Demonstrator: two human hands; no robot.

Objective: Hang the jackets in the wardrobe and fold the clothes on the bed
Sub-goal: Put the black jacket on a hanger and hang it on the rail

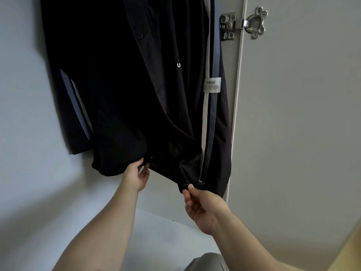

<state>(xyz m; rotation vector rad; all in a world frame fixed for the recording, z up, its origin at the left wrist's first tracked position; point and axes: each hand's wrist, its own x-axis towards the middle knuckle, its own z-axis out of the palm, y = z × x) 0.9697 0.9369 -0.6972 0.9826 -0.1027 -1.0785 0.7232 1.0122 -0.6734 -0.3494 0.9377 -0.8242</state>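
Pale wardrobe (23, 114) interior: left hand (136, 178) and right hand (202, 208) pinch the dark jacket (121, 85) at its hem; hard tugging could pull it down.

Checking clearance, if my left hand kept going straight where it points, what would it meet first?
The dark jacket: your left hand pinches its hem, so fabric comes first; depth behind is unclear.
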